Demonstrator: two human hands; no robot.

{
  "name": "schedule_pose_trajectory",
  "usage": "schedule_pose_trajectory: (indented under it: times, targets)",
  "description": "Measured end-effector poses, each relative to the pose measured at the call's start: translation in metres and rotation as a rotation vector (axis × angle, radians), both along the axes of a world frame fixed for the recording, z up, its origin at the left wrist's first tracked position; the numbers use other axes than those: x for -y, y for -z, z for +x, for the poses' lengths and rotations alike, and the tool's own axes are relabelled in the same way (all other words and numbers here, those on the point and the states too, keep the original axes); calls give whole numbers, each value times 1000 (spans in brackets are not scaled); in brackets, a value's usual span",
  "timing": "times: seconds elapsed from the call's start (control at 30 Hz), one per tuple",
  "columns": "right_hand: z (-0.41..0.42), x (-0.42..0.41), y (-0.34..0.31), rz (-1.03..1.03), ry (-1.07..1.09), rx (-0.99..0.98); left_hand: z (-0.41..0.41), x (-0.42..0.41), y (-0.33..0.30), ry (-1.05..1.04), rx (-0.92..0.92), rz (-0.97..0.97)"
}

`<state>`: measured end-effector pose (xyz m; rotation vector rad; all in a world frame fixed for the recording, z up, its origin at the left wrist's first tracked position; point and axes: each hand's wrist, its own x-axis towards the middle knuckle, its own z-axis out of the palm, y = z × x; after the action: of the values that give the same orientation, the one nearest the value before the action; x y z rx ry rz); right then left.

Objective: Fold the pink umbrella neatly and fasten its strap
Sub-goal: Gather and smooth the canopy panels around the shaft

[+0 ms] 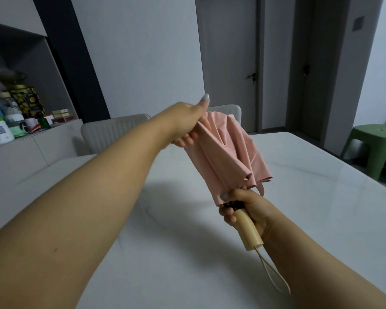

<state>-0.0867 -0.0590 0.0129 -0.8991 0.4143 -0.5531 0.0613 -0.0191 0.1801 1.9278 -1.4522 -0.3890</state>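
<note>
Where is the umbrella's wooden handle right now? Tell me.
Head view, lower right: the wooden handle sits in the right hand, above the white table.

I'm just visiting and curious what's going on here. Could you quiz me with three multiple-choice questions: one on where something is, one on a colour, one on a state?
1. Where is the green plastic stool?
A. right of the white table
B. on the table
C. left, beside the chairs

2. What colour is the folding umbrella's canopy?
A. blue
B. pink
C. black

3. What is the right hand doing?
A. hanging idle
B. pressing on the table
C. gripping the pale wooden handle

Answers: A, it stands on the floor beyond the table's right edge; B, the fabric is pink; C, fingers wrap the handle.
</note>
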Motion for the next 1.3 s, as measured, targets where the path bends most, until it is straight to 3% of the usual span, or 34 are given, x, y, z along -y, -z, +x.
schedule_pose_trajectory:
  times: [0.23, 0.47, 0.63, 0.87, 1.0, 1.1, 1.3]
  targets:
    - [0, 0, 0, 70, -22, 83, 5, 3, 24, -77, -312, -159]
    - [1, 2, 1, 131, -56, 191, 4, -3, 50, -105, -465, -257]
    - [0, 3, 0, 182, -34, 200, -4, -14, 73, -20, -470, -330]
    - [-5, 3, -5, 167, -10, 195, -7, -14, 104, -67, -487, -433]
    - [-5, 4, -3, 97, -20, 135, -3, -12, 122, -78, -468, -531]
    - [-5, 0, -5, 52, -49, 63, -10, -10, 133, -82, -551, -539]
    - [-5, -6, -9, -47, 42, 65, 4, 9, 105, -349, -413, -478]
